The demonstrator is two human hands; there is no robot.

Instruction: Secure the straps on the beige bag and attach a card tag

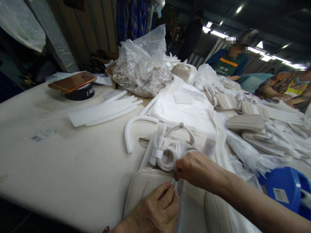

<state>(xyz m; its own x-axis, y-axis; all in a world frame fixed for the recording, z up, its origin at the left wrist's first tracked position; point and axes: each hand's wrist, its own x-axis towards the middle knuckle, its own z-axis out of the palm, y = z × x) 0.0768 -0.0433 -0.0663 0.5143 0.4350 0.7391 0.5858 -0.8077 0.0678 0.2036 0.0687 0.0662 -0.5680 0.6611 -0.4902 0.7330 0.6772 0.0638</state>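
Note:
A cream handbag (143,183) lies at the table's near edge, its handle (186,127) at the far side. White wrapping binds a coiled strap (167,158) at the bag's top. My left hand (159,207) rests over the bag, fingers pinched on a thin translucent plastic strip (181,194). Just beyond, my right hand (191,170) is closed beside the coil, thumb and fingers pressed together near the same strip. What lies inside the right fingers is hidden. A curved white foam tube (130,129) lies left of the coil.
White foam pieces (104,110) and a phone (73,82) on a black round object (80,93) lie to the left. Behind stands a plastic bag of cords (143,71). White sheets (182,106), wrapped bags (245,123) and a blue plastic object (284,187) are rightward. Several people stand beyond.

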